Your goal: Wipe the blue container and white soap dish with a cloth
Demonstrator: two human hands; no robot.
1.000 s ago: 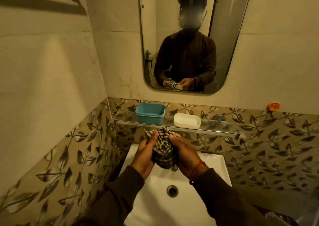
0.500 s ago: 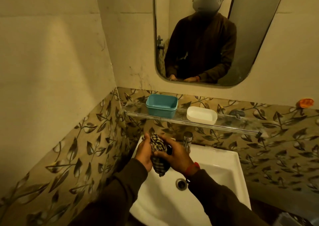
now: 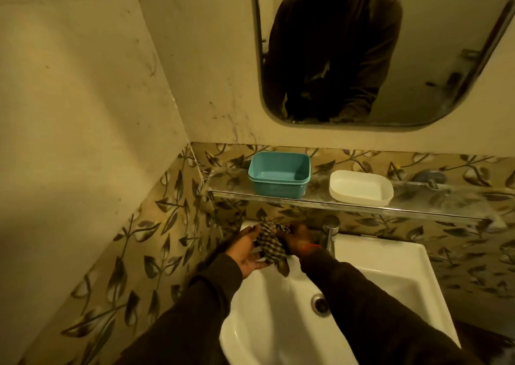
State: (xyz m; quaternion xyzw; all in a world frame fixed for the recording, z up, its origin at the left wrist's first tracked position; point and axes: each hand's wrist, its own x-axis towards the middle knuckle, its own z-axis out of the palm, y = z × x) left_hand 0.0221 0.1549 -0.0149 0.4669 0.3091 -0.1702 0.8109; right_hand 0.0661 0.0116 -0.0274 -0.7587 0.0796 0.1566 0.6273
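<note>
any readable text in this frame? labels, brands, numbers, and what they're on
None readable.
Blue container: no label or print visible.
White soap dish: plain, no marking visible.
Cloth: checked pattern only, no tag visible.
Tap: no brand mark legible; dim and blurred.

A narrow clear glass shelf with a metal front rail [image 3: 348,207] is fixed on the leaf-patterned tile wall, under the mirror and above the white sink. Two things stand directly on it. The blue rectangular plastic container [image 3: 279,178] stands upright on the left part, open side up and empty. The white oval plastic soap dish [image 3: 361,188] lies to its right, near but not touching. The right part of the shelf looks dusty.
</note>
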